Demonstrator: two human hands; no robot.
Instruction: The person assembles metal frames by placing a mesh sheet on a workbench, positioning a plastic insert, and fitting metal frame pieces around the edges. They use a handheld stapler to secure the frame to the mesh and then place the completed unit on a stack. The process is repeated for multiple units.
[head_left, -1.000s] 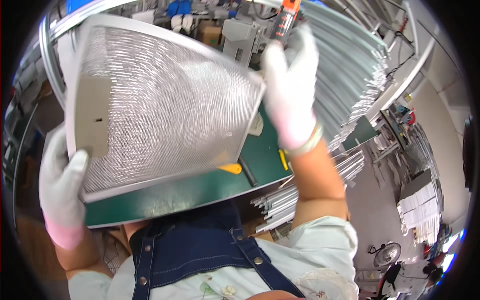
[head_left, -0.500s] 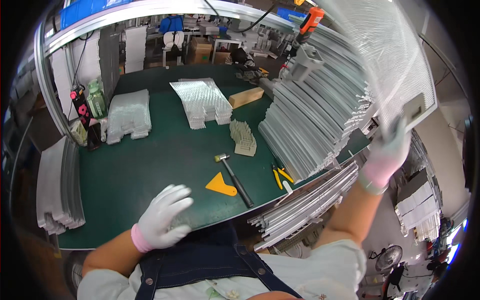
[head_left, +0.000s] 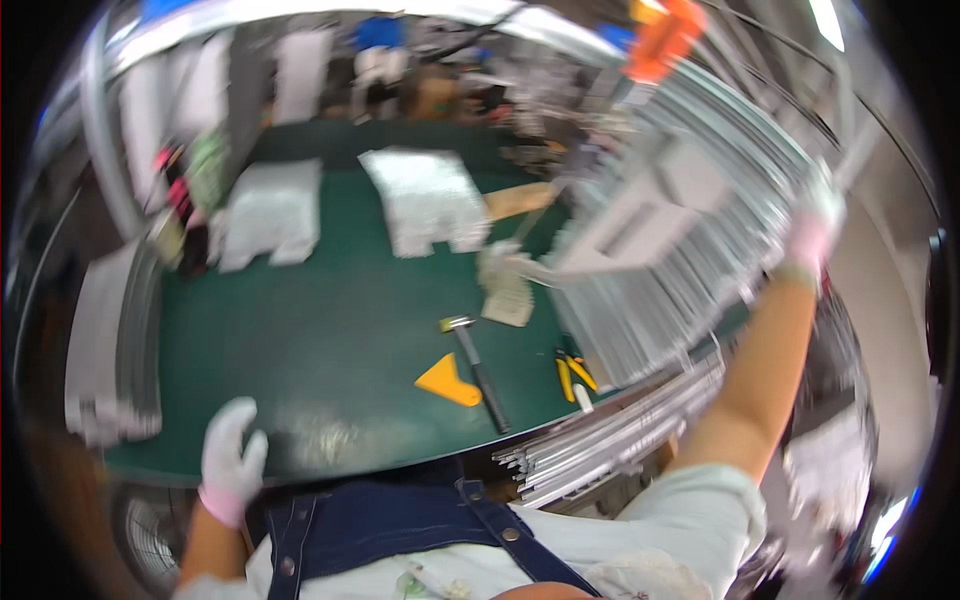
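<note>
- The right hand (head_left: 815, 225), in a white glove with a pink cuff, is raised far out to the right and rests at the upper right edge of a leaning stack of metal mesh panels (head_left: 690, 240); motion blur hides whether its fingers are clenched on a panel or only touching it, so I cannot tell.
- The stack stands tilted along the right side of the green desk (head_left: 330, 340), its panels fanned and blurred.
- The left hand (head_left: 232, 455), gloved the same way, lies at the near left edge of the desk with its fingers released and spread, holding nothing.
- Near the middle of the desk lie a small hammer (head_left: 478, 370) and, just beside its handle, a yellow triangular scraper (head_left: 448, 382).
- Yellow-handled pliers (head_left: 572, 372) lie close to the foot of the stack.
- A bundle of metal strips (head_left: 610, 440) juts over the near right edge of the desk.
- Two flat piles of mesh sheets (head_left: 425, 200) sit at the far side.
</note>
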